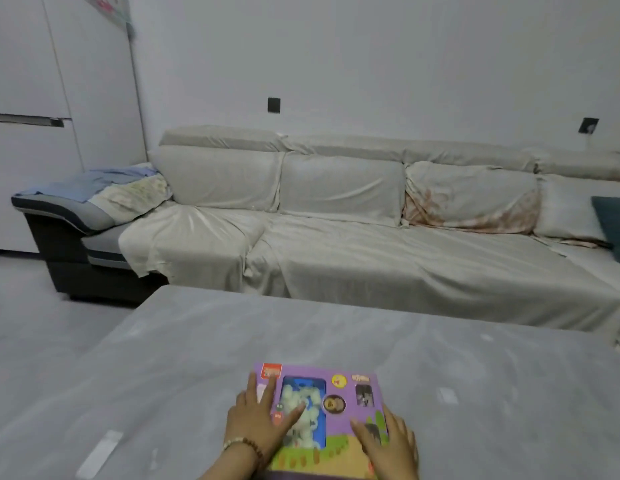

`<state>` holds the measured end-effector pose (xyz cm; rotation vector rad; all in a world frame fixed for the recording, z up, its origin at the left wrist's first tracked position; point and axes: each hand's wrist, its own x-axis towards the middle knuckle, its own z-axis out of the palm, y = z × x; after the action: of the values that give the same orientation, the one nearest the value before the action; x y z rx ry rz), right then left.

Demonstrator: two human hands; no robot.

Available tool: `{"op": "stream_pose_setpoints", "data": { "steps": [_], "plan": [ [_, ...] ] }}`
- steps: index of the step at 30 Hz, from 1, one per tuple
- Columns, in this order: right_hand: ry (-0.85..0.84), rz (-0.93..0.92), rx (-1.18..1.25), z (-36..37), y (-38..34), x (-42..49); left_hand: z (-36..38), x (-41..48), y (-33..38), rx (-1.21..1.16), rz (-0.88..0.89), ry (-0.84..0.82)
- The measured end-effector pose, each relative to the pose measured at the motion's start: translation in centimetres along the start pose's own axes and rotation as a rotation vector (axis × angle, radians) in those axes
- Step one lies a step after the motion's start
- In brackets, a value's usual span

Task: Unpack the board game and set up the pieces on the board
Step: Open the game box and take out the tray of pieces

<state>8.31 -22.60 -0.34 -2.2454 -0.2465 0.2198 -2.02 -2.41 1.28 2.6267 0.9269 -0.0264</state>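
Head view: we see the purple board game box (350, 393) lying flat on the grey tabletop (197, 358), close before us. The left hand (258, 419) presses flat on the box's left side, fingers spread and straight; the right hand (388, 445) rests on its near right corner. Each grip is wide, curled around nothing. A sofa (336, 237) draped in pale cloth stands behind the tabletop.

Behind a matte grey tabletop (301, 337), a long sofa under a wrinkled beige cloth cover (370, 247) stands against the pale wall, a crumpled blue and floral blanket (114, 188) on its left armrest, a dark teal cushion (614, 226) at its right end.
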Motion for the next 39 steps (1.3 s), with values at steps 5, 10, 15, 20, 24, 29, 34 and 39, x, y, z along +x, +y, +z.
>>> {"op": "stream_pose_setpoints", "data": {
  "steps": [5, 10, 15, 20, 24, 29, 34, 39],
  "plan": [
    [-0.085, 0.038, -0.003, -0.8, 1.3, -2.6, 0.2, -3.3, 0.0, 0.06, -0.01, 0.0],
    [-0.201, 0.114, 0.19, -2.4, 2.5, -5.9, 0.7, -7.6, 0.2, 0.064, -0.006, -0.003],
    [-0.359, 0.281, 0.496, -6.3, 2.6, -9.6, 1.5, -11.9, 0.8, 0.067, 0.014, -0.007],
    [-0.402, 0.375, 0.446, -8.8, 4.1, -10.4, 2.0, -14.0, 1.5, 0.098, 0.023, -0.002],
    [-0.463, 0.393, 0.354, -9.4, 4.7, -10.2, 2.4, -14.2, 1.7, 0.111, 0.01, -0.007],
    [-0.515, 0.427, 0.248, -9.3, 3.6, -8.4, 2.5, -13.9, 2.0, 0.152, 0.109, -0.002],
    [-0.531, 0.5, 0.297, -9.1, 3.2, -7.3, 3.4, -13.5, 3.6, 0.073, 0.234, -0.034],
    [-0.519, 0.467, 0.403, -9.2, 3.0, -7.0, 3.9, -12.9, 5.0, -0.012, 0.264, -0.055]
  ]
}}
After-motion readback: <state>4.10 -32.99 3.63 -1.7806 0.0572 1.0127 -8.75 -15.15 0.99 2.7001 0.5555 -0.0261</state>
